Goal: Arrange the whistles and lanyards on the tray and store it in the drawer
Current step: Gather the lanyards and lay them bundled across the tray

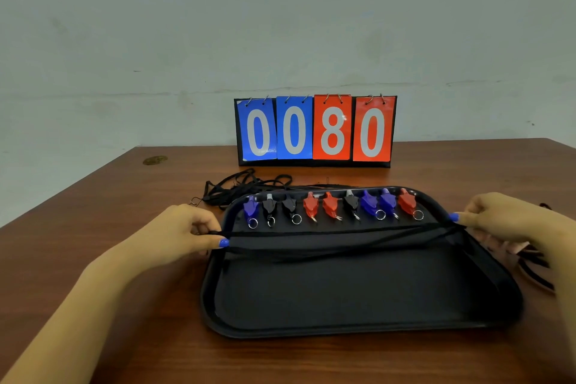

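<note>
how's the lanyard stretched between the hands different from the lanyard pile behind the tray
The stretched lanyard is pulled straight and taut across the tray, just in front of the whistle row; the lanyard pile lies loose and tangled. The stretched one is held at both ends, by the left hand and right hand; the pile sits untouched on the table. Both are black cord.

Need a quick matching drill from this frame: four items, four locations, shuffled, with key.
Items:
1. whistles
2. stretched lanyard
3. loose lanyards
4. scoreboard

Places:
A. table, beyond the tray's far-left corner
B. pulled across the tray between left hand and right hand
C. standing at the table's far edge
D. row along the tray's far side

Pairs: 1-D, 2-B, 3-A, 4-C
</note>
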{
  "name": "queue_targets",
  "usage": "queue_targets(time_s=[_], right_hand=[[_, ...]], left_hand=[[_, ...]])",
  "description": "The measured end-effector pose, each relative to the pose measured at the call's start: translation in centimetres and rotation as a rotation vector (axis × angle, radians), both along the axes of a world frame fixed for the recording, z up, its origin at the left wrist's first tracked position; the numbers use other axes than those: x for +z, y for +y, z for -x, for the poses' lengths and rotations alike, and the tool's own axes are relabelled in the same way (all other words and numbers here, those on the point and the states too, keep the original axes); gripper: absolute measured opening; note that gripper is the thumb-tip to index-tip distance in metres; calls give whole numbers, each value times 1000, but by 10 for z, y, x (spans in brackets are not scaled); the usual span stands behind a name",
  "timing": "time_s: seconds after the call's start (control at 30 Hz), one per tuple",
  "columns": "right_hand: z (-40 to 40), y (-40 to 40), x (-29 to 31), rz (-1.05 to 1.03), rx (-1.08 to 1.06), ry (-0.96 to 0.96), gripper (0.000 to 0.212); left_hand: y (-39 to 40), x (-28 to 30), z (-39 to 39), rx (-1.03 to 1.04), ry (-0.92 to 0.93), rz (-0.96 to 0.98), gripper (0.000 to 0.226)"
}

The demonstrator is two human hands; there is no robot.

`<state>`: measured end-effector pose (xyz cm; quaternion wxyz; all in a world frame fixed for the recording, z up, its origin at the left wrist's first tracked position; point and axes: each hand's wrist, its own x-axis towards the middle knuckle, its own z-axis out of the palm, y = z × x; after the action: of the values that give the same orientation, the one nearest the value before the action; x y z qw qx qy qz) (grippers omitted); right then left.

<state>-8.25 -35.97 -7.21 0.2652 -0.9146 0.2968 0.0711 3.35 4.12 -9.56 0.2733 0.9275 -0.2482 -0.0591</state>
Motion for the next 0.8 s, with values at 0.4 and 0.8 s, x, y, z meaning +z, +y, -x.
queue_targets(time_s=[0.4,0.8], right_hand=[[-2,-5,0,44,34,9,12],[-2,-8,-3,-23,-6,-75,17]], left_hand=[[-3,1,3,27,49,-49,14],[-4,1,6,-12,65,34,15]])
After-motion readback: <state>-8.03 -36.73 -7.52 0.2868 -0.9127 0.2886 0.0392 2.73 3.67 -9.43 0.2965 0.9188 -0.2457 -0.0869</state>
